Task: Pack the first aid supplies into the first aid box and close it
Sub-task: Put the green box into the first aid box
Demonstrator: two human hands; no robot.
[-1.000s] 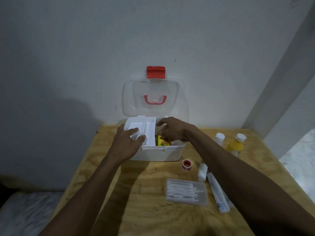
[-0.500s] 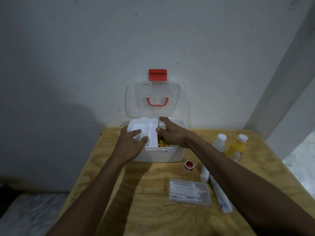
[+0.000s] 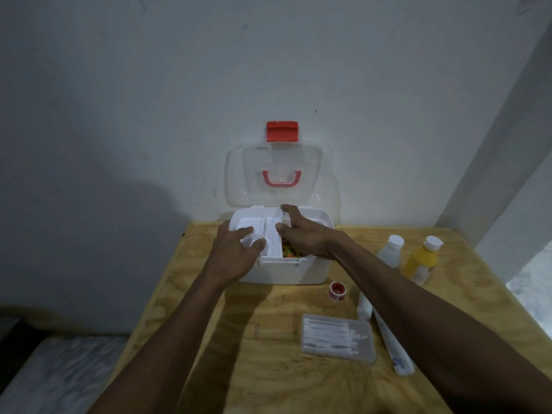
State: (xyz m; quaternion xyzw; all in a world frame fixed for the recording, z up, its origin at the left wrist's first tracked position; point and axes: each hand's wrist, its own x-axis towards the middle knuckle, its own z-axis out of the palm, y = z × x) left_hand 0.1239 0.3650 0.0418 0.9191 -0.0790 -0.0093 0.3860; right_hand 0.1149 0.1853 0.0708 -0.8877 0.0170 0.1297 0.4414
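Note:
A white first aid box [image 3: 283, 271] stands open at the table's far edge, its clear lid [image 3: 280, 177] with red latch upright against the wall. A white inner tray [image 3: 257, 231] rests across the box's left part. My left hand [image 3: 236, 252] grips the tray's near left side. My right hand [image 3: 301, 237] holds the tray's right edge, fingers over the box. A yellow-orange packet [image 3: 289, 253] shows inside the box beneath my right hand.
On the wooden table [image 3: 268, 369] lie a red tape roll [image 3: 337, 290], a clear case of cotton swabs [image 3: 339, 337], a white roll [image 3: 365, 307] and a white tube [image 3: 392, 348]. A white bottle [image 3: 389, 251] and a yellow bottle [image 3: 421, 259] stand at the right.
Both hands have shifted the tray slightly farther into the box and flatter; the right hand has slid onto the tray's right edge. The view has tilted slightly.

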